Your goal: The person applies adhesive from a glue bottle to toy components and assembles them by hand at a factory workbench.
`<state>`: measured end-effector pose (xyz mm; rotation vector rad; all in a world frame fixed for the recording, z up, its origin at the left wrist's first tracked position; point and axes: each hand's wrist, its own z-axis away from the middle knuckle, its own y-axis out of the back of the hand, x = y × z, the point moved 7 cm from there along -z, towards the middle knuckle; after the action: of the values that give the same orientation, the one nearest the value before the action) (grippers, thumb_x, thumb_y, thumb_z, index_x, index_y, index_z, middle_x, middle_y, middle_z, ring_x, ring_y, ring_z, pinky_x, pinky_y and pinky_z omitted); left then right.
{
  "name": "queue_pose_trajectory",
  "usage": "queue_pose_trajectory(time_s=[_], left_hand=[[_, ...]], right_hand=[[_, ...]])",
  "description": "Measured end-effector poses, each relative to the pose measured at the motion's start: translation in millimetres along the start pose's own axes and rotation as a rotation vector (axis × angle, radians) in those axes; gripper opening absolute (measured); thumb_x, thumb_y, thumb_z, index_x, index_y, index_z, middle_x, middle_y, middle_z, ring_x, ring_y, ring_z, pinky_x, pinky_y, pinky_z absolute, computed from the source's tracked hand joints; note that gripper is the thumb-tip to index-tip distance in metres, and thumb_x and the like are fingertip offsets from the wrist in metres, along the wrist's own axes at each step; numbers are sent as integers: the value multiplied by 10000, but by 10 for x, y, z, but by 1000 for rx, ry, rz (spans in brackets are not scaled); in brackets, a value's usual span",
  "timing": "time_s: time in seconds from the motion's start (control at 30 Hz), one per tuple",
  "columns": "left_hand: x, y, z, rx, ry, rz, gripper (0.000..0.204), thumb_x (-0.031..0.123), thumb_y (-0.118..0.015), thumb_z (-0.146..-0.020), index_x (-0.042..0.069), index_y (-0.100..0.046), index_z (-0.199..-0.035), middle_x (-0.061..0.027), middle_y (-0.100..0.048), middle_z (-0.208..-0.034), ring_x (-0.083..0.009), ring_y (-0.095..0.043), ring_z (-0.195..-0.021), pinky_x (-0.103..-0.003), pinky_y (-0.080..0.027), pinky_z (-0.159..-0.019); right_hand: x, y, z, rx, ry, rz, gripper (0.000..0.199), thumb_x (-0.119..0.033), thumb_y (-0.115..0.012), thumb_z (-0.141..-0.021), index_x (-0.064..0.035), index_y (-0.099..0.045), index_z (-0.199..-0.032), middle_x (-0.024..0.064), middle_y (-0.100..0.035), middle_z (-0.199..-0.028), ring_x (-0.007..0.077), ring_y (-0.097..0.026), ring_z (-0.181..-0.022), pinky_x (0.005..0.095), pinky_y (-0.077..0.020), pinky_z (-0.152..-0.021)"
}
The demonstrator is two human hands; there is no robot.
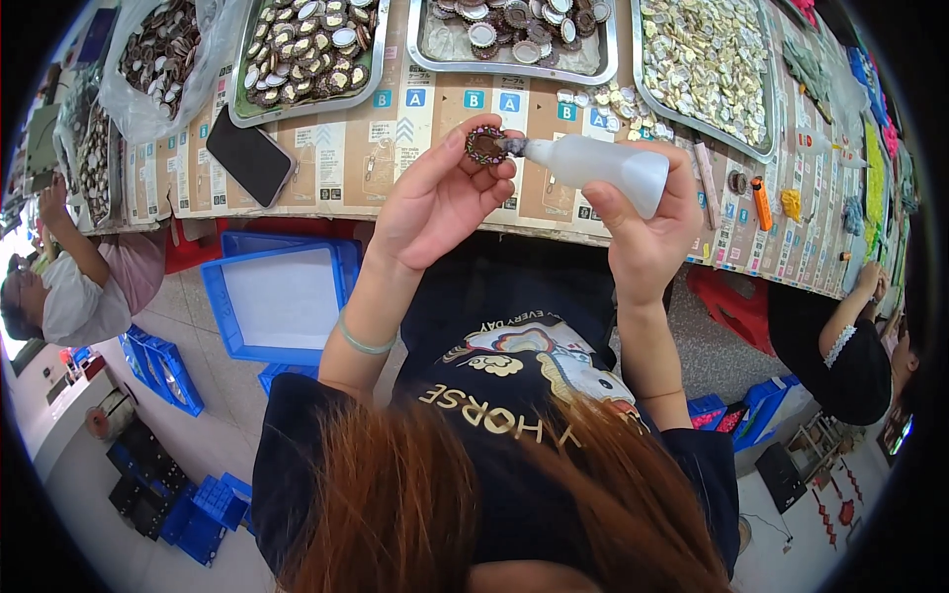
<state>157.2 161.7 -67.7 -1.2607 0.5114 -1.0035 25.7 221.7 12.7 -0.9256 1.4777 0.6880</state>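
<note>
My left hand (435,198) pinches a small round brown disc with a beaded rim (485,145) between thumb and fingers, above the table edge. My right hand (645,222) grips a white squeeze bottle (601,164) lying sideways, its nozzle tip touching the disc. Both hands are raised in front of my dark printed shirt, with my hair at the bottom of the view.
A cardboard-covered table (435,128) holds metal trays of round discs (306,54) (514,35), a tray of pale heart-shaped pieces (704,64), a plastic bag of discs (158,49), a black phone (249,155) and an orange lighter (761,203). Blue crates (282,296) stand on the floor. Other people sit left (69,287) and right (850,341).
</note>
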Motion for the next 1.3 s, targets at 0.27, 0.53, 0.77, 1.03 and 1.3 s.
queue_pose_trajectory(time_s=[0.27,0.53,0.77,1.03,1.3], left_hand=[[-9,-44,-51,-50,-2,10,305,210,-394,-883,37,-412,-1134,-123,-490,-1065,-175,-510,-868,-303,-424,-804],[-42,-59,-93,-59,22,21,306,209,-406,-879,42,-405,-1135,-132,-481,-1076,-180,-507,-877,-306,-421,-815],[-111,-97,-85,-36,25,-13,301,206,-422,-873,51,-409,-1130,-131,-483,-1065,-189,-503,-887,-311,-422,-816],[-128,-77,-97,47,-20,-105,277,195,-474,-850,55,-427,-1085,-108,-497,-1016,-190,-508,-875,-310,-421,-815],[-39,-130,-72,57,-117,-295,234,152,-496,-837,58,-437,-1042,-90,-505,-1002,-165,-522,-870,-282,-423,-808]], right_hand=[[-46,47,-36,12,51,13,338,-54,-719,-643,-7,-485,-883,44,-548,-801,86,-533,-720,198,-446,-613],[-16,89,-28,-4,20,-35,328,-62,-712,-655,-6,-482,-882,49,-556,-808,86,-537,-726,198,-447,-619],[-25,188,-19,16,23,-60,325,-61,-707,-660,-7,-480,-886,56,-564,-814,87,-540,-736,197,-451,-629],[0,281,-30,13,32,17,333,-66,-711,-656,-4,-479,-887,53,-569,-802,81,-545,-708,191,-447,-611],[10,269,-25,-12,30,1,346,-74,-716,-653,-7,-474,-892,43,-563,-802,83,-540,-718,196,-445,-617]])
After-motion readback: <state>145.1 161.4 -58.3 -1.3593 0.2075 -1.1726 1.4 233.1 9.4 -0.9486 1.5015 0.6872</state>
